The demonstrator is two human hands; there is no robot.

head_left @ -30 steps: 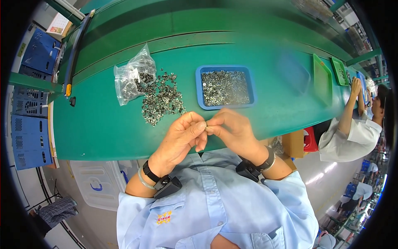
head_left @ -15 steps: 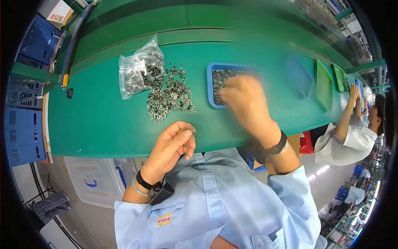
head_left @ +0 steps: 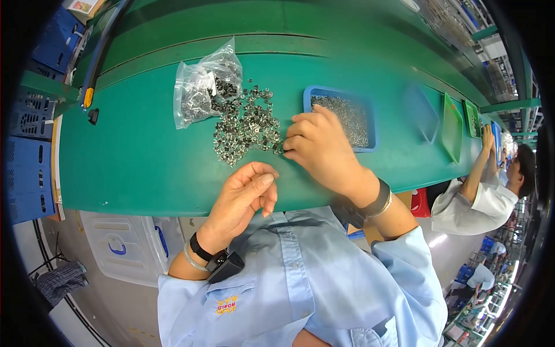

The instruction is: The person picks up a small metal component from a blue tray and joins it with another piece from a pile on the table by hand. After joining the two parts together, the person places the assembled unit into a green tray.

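Small silvery-and-black metal parts (head_left: 248, 130) lie in a loose pile on the green tabletop (head_left: 144, 168). My right hand (head_left: 321, 147) is at the pile's right edge, fingers bent and fingertips drawn together by a few parts; what they pinch is too small to make out. Nearer me, just below the pile, my left hand (head_left: 245, 196) is curled, thumb over the bent fingers, and its inside is hidden. A clear plastic bag (head_left: 193, 95) with more such parts lies against the pile's left side. A blue tray (head_left: 373, 124) of small metal pieces sits beyond my right hand.
To the right lie an empty-looking blue tray (head_left: 422, 115) and a green tray (head_left: 452, 127). A smaller green tray (head_left: 472, 118) is near a co-worker's arms (head_left: 483, 156). Blue crates (head_left: 29, 179) stand at the left; a clear lidded box (head_left: 124, 243) sits below the table.
My right hand has moved left from over the blue tray to the pile's right edge. My left hand stays curled in about the same place. The view has shifted slightly.
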